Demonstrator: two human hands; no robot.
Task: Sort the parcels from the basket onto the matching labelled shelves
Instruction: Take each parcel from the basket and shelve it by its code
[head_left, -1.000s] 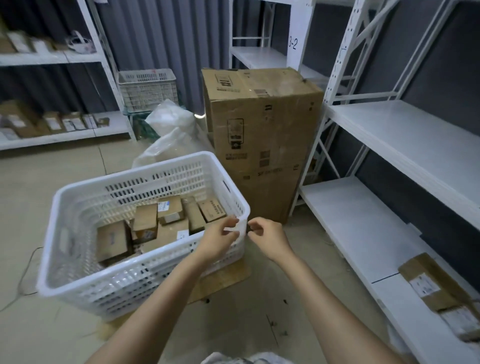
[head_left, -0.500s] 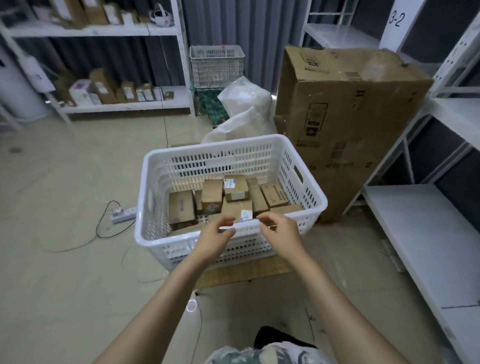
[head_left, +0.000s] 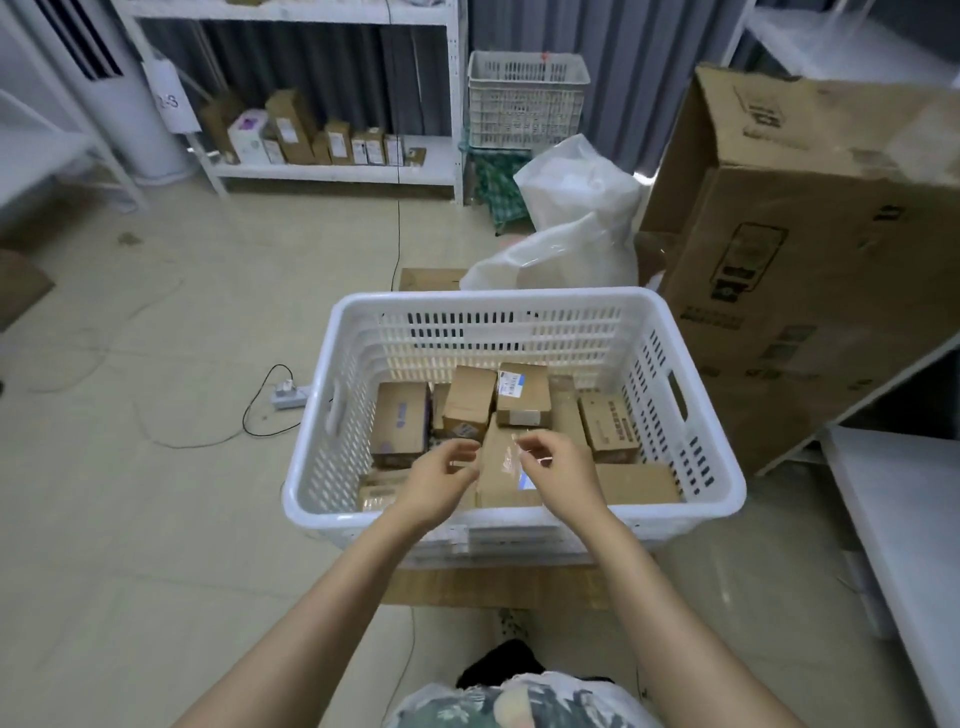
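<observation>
Hovering over the basket, my left hand and right hand have their fingers curled and their tips close together. Whether they pinch anything I cannot tell. The parcels lie inside, just beneath. Recommended: grip one parcel by its sides, label up, and read it before choosing a shelf. Half a second ago both hands were at the near rim; now they are above the parcels.

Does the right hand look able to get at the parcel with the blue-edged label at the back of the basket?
Probably yes. The right hand hovers over the open basket, just in front of that parcel, which lies on top of the pile with nothing over it.
</observation>
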